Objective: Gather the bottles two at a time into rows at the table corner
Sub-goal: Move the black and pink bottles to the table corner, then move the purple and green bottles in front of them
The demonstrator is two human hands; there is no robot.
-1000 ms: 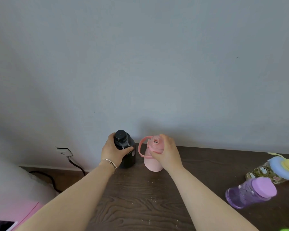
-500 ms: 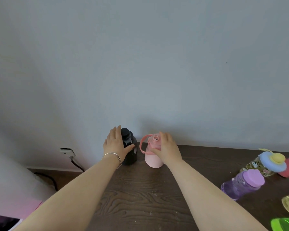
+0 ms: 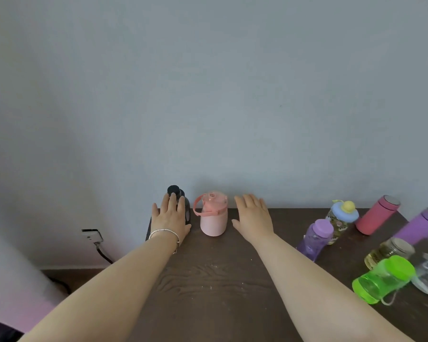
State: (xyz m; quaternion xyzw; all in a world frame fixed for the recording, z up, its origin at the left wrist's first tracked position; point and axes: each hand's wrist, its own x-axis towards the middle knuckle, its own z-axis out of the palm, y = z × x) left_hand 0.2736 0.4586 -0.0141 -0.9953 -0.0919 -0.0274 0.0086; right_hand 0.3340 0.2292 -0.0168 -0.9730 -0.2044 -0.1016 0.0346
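A black bottle (image 3: 181,206) and a pink bottle with a carry loop (image 3: 213,214) stand upright side by side at the far left corner of the dark wooden worktop (image 3: 208,280), against the wall; the left hand (image 3: 171,219), fingers spread and flat, is in front of the black bottle, gripping nothing; the right hand (image 3: 253,217) hovers open just right of the pink bottle, apart from it; at the right stand a purple bottle (image 3: 315,239), a blue-lidded bottle (image 3: 341,220), a red flask (image 3: 377,214) and a green bottle (image 3: 383,278).
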